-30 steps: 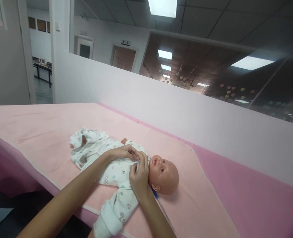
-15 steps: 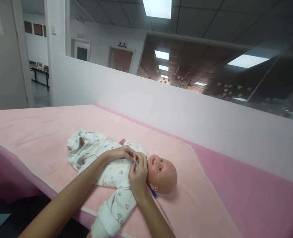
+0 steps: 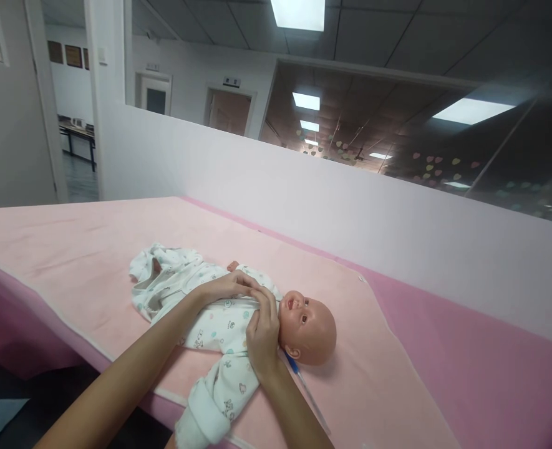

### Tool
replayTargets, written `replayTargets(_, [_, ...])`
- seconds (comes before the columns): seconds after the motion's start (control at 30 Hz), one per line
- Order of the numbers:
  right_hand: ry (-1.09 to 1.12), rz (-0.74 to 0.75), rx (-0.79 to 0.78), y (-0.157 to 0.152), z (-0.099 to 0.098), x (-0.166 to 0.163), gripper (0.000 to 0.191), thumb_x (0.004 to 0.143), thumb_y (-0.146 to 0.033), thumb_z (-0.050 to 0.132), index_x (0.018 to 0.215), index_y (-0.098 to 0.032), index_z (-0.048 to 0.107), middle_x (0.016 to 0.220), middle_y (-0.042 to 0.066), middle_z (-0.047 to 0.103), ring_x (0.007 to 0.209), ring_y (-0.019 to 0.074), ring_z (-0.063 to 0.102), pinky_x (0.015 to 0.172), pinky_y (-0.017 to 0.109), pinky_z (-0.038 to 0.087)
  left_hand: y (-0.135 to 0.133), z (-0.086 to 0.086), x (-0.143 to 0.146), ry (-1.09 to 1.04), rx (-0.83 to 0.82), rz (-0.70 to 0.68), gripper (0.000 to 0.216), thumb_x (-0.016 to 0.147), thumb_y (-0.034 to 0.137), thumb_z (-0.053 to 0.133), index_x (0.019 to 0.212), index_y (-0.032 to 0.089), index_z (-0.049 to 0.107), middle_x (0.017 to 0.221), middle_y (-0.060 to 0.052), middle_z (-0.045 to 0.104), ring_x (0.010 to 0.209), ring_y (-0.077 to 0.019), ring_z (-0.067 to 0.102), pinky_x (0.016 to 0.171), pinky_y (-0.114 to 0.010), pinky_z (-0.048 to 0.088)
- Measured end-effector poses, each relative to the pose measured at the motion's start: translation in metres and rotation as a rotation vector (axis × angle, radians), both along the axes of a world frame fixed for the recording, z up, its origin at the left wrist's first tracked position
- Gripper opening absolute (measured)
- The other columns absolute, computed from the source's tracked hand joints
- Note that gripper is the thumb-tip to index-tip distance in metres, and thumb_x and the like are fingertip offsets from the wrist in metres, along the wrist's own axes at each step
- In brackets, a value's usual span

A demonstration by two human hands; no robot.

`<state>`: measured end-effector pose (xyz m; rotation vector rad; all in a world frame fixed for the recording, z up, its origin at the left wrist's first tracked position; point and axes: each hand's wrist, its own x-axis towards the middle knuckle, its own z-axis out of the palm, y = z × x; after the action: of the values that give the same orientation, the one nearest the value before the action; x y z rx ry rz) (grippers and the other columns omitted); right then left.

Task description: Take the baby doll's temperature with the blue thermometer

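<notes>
A baby doll (image 3: pixel 309 330) lies on its back, its head toward the right, dressed in a white printed romper (image 3: pixel 210 330). My left hand (image 3: pixel 231 287) reaches across its chest from the left, fingers bent down onto the romper's front. Close below the doll's chin, my right hand (image 3: pixel 262 330) is curled with its fingertips meeting those of the left. Both hands pinch the cloth at the upper chest; the exact spot between the fingertips is hidden. Beneath the doll's neck and beside my right wrist lies a thin clear stick with a blue part (image 3: pixel 306 386).
A pale pink mat (image 3: pixel 88 249) covers the table, over a darker pink surface (image 3: pixel 472 318). Behind it runs a low white wall (image 3: pixel 304 187) with glass above. At the left is a doorway beside a grey door (image 3: pixel 9 125).
The fingers of both hands have shifted slightly, and the white bit of cloth seen between them before is now covered. The doll lies as before.
</notes>
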<state>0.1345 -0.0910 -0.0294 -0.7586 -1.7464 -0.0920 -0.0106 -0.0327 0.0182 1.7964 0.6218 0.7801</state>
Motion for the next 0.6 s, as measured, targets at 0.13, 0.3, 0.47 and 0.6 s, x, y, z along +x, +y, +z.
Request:
replayTargets(0.13, [-0.067, -0.014, 0.107, -0.002, -0.003, 0.002, 0.044, 0.079, 0.002, 0.030, 0.106, -0.019, 0.057, 0.114, 0.010, 0.056, 0.112, 0.0194, 0.051, 0.090, 0.038, 0.050, 0.000, -0.001, -0.001, -0.055, 0.012, 0.046, 0.014, 0.068, 0.029, 0.068, 0.073, 0.015, 0.068, 0.093, -0.005, 0.067, 0.089, -0.0200, 0.059, 0.088, -0.034, 0.042])
replayTargets(0.3, [-0.098, 0.017, 0.216, -0.006, -0.002, 0.003, 0.041, 0.078, 0.004, 0.030, 0.096, -0.020, 0.059, 0.106, 0.008, 0.059, 0.110, 0.0186, 0.053, 0.090, 0.040, 0.050, 0.003, -0.006, 0.000, -0.151, -0.026, 0.036, 0.017, 0.061, 0.025, 0.074, 0.070, 0.013, 0.067, 0.089, -0.006, 0.066, 0.087, -0.0198, 0.059, 0.086, -0.034, 0.043])
replayTargets(0.47, [-0.119, 0.041, 0.215, -0.009, 0.001, 0.004, 0.041, 0.074, 0.006, 0.028, 0.088, -0.020, 0.057, 0.090, 0.006, 0.058, 0.094, 0.0163, 0.056, 0.087, 0.041, 0.050, 0.006, -0.008, -0.023, -0.207, 0.005, 0.116, 0.018, 0.065, 0.024, 0.072, 0.079, 0.015, 0.067, 0.081, -0.004, 0.065, 0.080, -0.0164, 0.059, 0.080, -0.030, 0.045])
replayTargets(0.6, [-0.112, 0.061, 0.186, -0.009, 0.000, 0.005, 0.039, 0.072, 0.005, 0.030, 0.086, -0.019, 0.057, 0.089, 0.006, 0.057, 0.089, 0.0171, 0.055, 0.084, 0.040, 0.050, -0.004, -0.006, -0.050, 0.018, 0.041, 0.048, 0.016, 0.069, 0.025, 0.070, 0.081, 0.016, 0.070, 0.081, -0.004, 0.067, 0.082, -0.0167, 0.060, 0.079, -0.027, 0.045])
